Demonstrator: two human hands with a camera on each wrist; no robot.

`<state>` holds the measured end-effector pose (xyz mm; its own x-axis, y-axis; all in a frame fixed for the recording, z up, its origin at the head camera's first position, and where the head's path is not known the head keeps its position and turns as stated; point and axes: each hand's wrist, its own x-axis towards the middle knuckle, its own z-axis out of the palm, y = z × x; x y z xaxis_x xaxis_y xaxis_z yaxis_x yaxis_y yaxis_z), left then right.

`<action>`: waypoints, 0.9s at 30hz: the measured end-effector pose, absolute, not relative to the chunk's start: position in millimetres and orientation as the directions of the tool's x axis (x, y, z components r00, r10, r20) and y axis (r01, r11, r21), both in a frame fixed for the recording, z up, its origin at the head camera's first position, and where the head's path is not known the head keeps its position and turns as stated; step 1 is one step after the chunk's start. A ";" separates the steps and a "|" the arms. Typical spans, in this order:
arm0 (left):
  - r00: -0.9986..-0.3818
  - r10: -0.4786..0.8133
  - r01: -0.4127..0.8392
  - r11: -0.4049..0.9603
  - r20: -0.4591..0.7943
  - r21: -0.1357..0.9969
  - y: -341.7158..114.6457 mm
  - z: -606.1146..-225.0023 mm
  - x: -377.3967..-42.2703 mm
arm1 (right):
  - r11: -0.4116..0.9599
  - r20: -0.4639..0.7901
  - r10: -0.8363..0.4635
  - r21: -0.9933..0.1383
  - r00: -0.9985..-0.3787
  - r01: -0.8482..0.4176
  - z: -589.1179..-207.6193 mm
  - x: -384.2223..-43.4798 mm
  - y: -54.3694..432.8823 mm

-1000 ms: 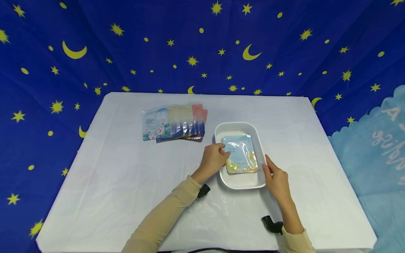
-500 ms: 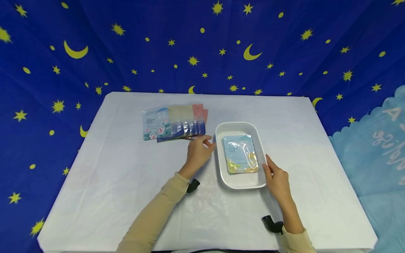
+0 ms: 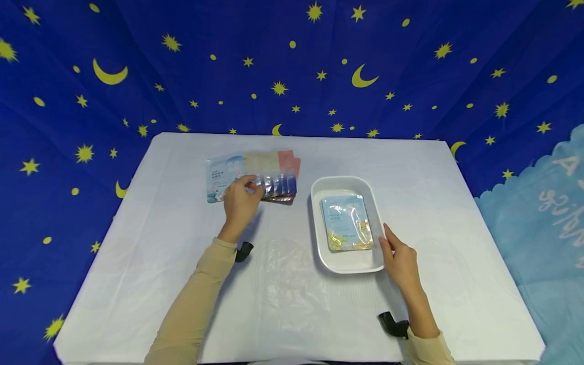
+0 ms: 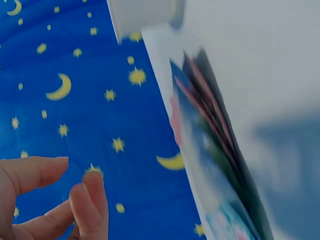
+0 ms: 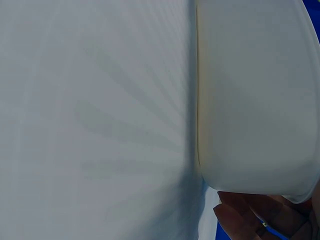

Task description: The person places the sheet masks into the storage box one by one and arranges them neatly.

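My left hand (image 3: 242, 205) hovers over a fanned-out row of flat foil sachets, which look like sheet mask packets. Its fingers are loosely bent, and the left wrist view shows a gap between thumb and fingers with nothing in it. At the row's left end lies a light blue packet (image 3: 219, 175) with pink flowers, partly covered by the hand; beige-and-blue packets (image 3: 262, 161) and pink packets (image 3: 287, 161) overlap to its right. My right hand (image 3: 401, 261) pinches the right rim of a white plastic tray (image 3: 353, 262). Inside that tray lies a light blue and yellow packet (image 3: 348, 223).
Everything stands on a table with a white cloth (image 3: 150, 263). Behind it hangs a dark blue curtain (image 3: 255, 30) with yellow stars and moons. Black wrist mounts (image 3: 393, 324) stick out beneath both wrists.
My left hand has left the packet in the tray and moved leftward, over the fanned packets. The right hand stays on the tray's rim, and the tray has hardly moved.
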<state>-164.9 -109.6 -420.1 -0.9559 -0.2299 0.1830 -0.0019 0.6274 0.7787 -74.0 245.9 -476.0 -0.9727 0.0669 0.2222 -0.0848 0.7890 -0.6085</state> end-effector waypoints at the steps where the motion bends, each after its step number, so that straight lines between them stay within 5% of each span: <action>1: -0.951 -0.248 -0.012 0.629 0.185 0.778 -115.3 -419.9 -165.6 | 0.789 0.223 0.067 -0.608 -0.973 -0.085 -476.1 -74.0 246.0; 14: -0.835 -0.542 -0.269 0.551 0.094 0.790 -178.7 -435.4 -179.7 | 0.790 0.225 0.068 -0.607 -0.972 -0.085 -476.1 -73.4 246.5; 27: -0.797 -0.601 -0.469 0.559 -0.055 0.683 -206.9 -462.1 -185.5 | 0.792 0.207 0.075 -0.607 -0.975 -0.068 -477.2 -73.8 246.6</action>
